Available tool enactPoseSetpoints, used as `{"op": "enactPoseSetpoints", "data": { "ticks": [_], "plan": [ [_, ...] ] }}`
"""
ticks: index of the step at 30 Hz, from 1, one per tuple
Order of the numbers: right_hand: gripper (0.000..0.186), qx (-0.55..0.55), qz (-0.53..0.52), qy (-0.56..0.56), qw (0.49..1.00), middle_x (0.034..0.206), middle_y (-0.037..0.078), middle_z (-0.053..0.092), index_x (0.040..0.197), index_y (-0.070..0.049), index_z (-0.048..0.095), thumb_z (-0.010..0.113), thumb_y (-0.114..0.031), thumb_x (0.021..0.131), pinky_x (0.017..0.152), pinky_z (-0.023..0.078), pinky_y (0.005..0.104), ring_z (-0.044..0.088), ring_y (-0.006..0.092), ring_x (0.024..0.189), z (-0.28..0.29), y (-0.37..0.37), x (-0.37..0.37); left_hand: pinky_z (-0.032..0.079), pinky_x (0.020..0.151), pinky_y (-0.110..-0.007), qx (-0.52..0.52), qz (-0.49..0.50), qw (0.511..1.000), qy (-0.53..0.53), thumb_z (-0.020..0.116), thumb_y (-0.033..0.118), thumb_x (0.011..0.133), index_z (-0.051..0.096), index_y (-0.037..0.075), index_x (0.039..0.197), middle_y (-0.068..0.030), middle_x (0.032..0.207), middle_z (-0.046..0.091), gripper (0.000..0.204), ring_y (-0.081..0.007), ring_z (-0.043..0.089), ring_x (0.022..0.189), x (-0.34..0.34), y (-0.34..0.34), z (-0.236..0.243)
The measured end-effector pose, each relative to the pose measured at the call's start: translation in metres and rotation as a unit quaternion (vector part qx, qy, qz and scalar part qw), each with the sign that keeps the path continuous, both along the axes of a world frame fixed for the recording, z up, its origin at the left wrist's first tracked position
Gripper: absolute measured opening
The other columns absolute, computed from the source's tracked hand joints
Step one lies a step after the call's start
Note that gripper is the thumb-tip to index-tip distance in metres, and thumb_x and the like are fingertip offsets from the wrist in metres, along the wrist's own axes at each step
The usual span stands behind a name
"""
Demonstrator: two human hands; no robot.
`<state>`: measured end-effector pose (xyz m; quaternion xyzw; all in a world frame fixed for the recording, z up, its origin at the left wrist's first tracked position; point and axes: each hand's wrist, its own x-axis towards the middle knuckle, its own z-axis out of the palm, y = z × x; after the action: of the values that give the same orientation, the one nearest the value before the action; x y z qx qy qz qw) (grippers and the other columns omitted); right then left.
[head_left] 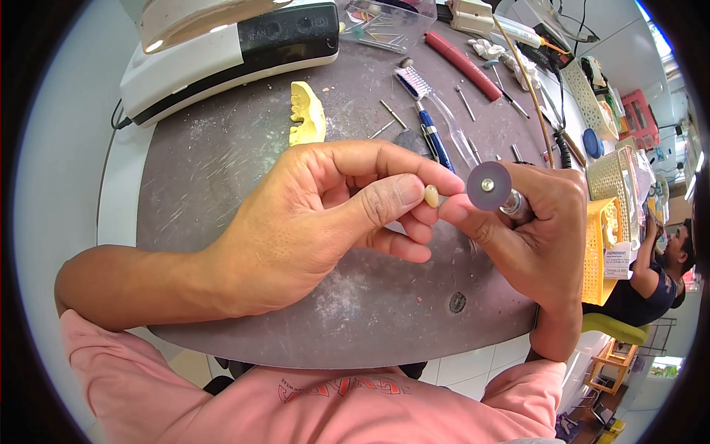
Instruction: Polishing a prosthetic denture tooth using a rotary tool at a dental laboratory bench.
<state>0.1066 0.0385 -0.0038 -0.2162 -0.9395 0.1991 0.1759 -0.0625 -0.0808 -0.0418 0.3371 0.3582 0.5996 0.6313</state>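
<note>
Between the thumb and fingers of my left hand (318, 214) is a small tooth-coloured dental crown (432, 196). My right hand (529, 237) grips a rotary handpiece (518, 207) with a dark grinding disc (489, 186) fitted on its end. The disc stands just right of the crown, apart from it, facing up toward me. My right thumb tip is close beside the crown; whether it touches is hard to tell. Beyond my left hand, a yellow plaster dental model (308, 115) rests on the table.
A white and black box-shaped device (237, 63) stands at the back left. Behind my hands lie a brush (414, 80), a blue pen (435, 137), a red cylinder (463, 65) and several burs. Yellow basket (597, 251) at right; another person (658, 274) sits beyond it.
</note>
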Motion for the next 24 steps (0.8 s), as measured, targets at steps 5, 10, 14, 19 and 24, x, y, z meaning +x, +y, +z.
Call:
{"op": "enactPoseSetpoints", "data": {
  "ticks": [5,10,14,19,24],
  "plan": [
    [0.024,0.01,0.005,-0.004,1.0,0.047,0.0,0.04,0.064,-0.002,0.059,0.075,-0.019,0.07,0.04,0.025,0.0231,0.032,0.0066,0.043,-0.0003,-0.0003,0.0003,0.054,0.072,-0.03,0.002,-0.001,1.0,0.004,0.048,0.015,0.092,0.054,-0.001,0.107,-0.0101,0.097,0.059,0.022,-0.013,0.058,0.081,0.0,0.0004,-0.0005],
    [0.027,0.005,-0.007,0.002,1.0,0.047,-0.001,0.039,0.063,-0.003,0.058,0.076,-0.022,0.07,0.04,0.025,0.0232,0.032,0.0065,0.043,-0.0007,-0.0008,0.0005,0.054,0.073,-0.029,0.002,0.01,1.0,-0.01,0.05,0.014,0.091,0.054,0.0,0.105,-0.0098,0.097,0.06,0.019,-0.0138,0.059,0.083,0.0016,0.0004,0.002],
    [0.033,0.0,-0.006,0.006,1.0,0.047,-0.001,0.038,0.063,-0.003,0.058,0.079,-0.029,0.066,0.04,0.024,0.0229,0.031,0.0062,0.043,0.0001,-0.0014,-0.0001,0.055,0.072,-0.028,-0.018,0.022,1.0,-0.012,0.053,0.009,0.089,0.054,0.001,0.103,-0.0085,0.095,0.059,0.016,-0.0139,0.06,0.083,0.0015,0.0009,0.0028],
    [0.047,0.016,-0.005,-0.014,1.0,0.046,-0.002,0.035,0.063,-0.003,0.057,0.08,-0.044,0.059,0.039,0.022,0.0222,0.029,0.0048,0.042,-0.0039,-0.0008,-0.0001,0.055,0.071,-0.027,-0.039,0.036,0.998,-0.032,0.056,0.004,0.086,0.053,0.0,0.102,-0.0074,0.092,0.058,0.017,-0.0134,0.06,0.082,0.0016,0.001,0.0053],
    [0.051,0.011,-0.003,-0.034,0.999,0.045,-0.002,0.034,0.061,-0.003,0.056,0.08,-0.048,0.056,0.038,0.022,0.0222,0.029,0.0046,0.042,-0.0023,-0.0013,-0.0005,0.054,0.072,-0.025,-0.025,0.048,0.998,-0.031,0.058,0.002,0.084,0.052,0.0,0.101,-0.0075,0.091,0.058,0.017,-0.012,0.06,0.081,0.003,0.0006,0.0053]
  ]
}}
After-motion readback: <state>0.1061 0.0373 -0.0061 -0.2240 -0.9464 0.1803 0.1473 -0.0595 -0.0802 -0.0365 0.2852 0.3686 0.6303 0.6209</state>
